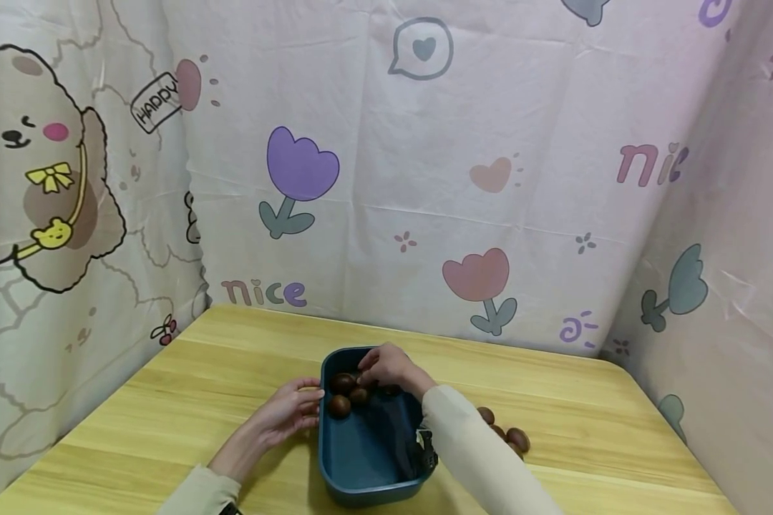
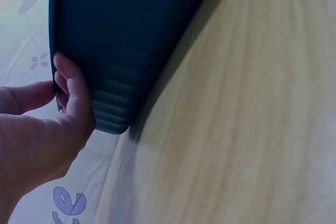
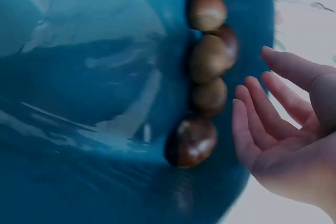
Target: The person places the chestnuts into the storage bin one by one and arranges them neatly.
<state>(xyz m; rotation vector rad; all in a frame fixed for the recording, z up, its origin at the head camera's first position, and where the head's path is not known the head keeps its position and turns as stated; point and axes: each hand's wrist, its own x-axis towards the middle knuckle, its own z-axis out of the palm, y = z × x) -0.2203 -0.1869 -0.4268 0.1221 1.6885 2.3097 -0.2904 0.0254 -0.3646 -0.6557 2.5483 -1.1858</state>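
On the head cam: we've got a dark blue box (image 1: 359, 447) on the wood-grain counter (image 1: 245, 343), rounded corners, long side running away from us. Brown nuts (image 1: 339, 407) sit bunched inside toward its far end, some partly hidden by a hand. Left grip (image 1: 288, 413), a bare hand, is at the left wall, fingertips touching it from outside. Right grip (image 1: 393, 366), also bare, is over the far end, fingertips down close to the nuts; contact we can't tell from this angle. A loose pile (image 1: 517, 439) of similar nuts lies on the counter right of the box, partly behind the cream right sleeve (image 1: 483, 454). Printed fabric (image 1: 386, 129) hangs behind and at both sides.

On the left wrist cam: we see the box's outer wall. Thumb (image 2: 31, 95) is at the rim, fingers (image 2: 76, 87) rest against the wall, relaxed, not wrapped round it. Whether the thumb hooks over the rim, we can't tell.

On the right wrist cam: a bit blurred. We count five glossy nuts in a rough line inside the box, near one wall. Right grip is loosely spread, fingertips apart, nothing held, just beside the nuts. Box floor shows pale reflections.
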